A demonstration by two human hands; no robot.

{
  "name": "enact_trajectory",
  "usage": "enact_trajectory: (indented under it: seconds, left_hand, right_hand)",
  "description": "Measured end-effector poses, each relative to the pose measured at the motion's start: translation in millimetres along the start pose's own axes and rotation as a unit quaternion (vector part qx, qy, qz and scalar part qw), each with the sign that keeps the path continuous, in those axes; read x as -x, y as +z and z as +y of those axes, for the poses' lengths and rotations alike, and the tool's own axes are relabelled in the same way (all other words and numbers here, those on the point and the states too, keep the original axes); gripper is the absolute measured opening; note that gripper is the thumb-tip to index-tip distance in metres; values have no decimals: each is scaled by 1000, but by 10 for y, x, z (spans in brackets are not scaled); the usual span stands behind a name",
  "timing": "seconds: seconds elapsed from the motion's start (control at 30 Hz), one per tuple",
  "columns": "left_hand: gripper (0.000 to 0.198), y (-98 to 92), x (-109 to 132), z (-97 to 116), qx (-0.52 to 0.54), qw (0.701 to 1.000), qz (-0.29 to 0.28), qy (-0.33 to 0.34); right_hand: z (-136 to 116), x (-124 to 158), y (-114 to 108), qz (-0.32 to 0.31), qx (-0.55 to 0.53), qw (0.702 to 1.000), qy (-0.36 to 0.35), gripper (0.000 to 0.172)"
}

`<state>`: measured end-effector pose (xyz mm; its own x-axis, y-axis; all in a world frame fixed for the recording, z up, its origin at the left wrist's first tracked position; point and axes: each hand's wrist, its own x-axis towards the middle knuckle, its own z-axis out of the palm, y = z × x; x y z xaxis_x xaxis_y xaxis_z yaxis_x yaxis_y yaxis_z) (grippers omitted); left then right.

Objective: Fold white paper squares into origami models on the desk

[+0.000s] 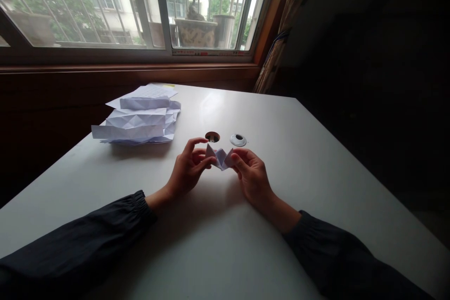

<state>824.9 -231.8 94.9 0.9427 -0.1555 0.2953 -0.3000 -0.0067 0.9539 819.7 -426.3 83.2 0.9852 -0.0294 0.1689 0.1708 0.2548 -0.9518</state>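
A small folded white paper piece (220,156) sits between my two hands just above the white table (316,159). My left hand (190,168) pinches its left point with fingertips, the index finger arched over it. My right hand (251,176) pinches the right point, fingers curled. Both forearms wear dark sleeves and rest low over the tabletop. The paper's middle sags into a shallow V between the two raised points.
A pile of creased and folded white paper sheets (140,119) lies at the back left of the table. A round cable hole (212,137) and its white cap (238,139) sit just beyond my hands. A barred window (123,4) and curtain (277,51) stand behind.
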Motion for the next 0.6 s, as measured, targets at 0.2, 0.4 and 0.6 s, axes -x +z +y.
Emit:
enact_trajectory:
  seconds: [0.2, 0.4, 0.6]
  left_hand:
    - [46, 3, -7, -30, 58, 998, 24, -17]
    - [38, -33, -20, -62, 74, 992, 96, -25]
    - [41, -44, -21, -65, 76, 992, 95, -29]
  right_hand:
    - [-49, 94, 50, -69, 77, 995, -4, 32]
    - [-19, 82, 9, -54, 48, 997, 31, 38]
    - [-16, 105, 10, -74, 24, 997, 28, 35]
